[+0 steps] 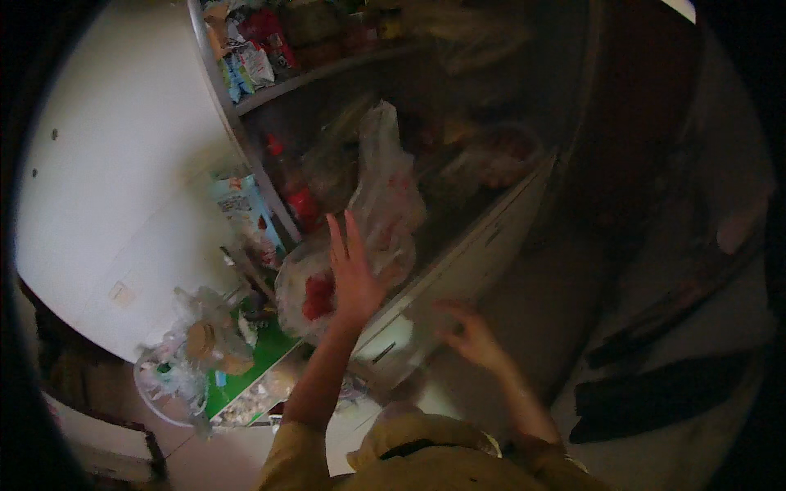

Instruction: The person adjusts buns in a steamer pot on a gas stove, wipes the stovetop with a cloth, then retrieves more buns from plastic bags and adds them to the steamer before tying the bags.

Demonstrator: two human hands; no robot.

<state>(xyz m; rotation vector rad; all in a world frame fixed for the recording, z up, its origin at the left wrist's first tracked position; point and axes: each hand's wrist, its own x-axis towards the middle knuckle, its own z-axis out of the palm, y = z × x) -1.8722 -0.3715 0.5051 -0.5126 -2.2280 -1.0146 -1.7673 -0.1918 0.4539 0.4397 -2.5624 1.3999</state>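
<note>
My left hand (358, 282) reaches over the front of a shelf, its fingers stretched out beside a translucent plastic bag (390, 202) with reddish contents. Just left of that hand, a clear bag or wrap holds something red (318, 297); whether the hand touches either one cannot be told. Lower and to the right, my right hand (466, 331) hangs in the air in front of the pale drawer fronts (393, 344), fingers curled apart, with nothing seen in it. Blur softens both hands.
An upper shelf (319, 73) carries snack packets (252, 61). Red-capped bottles (301, 202) stand deeper in the cabinet. A light blue packet (245, 208) leans outside its side panel. At lower left, a bin (144, 393) full of plastic bags is beside a green surface (270, 344).
</note>
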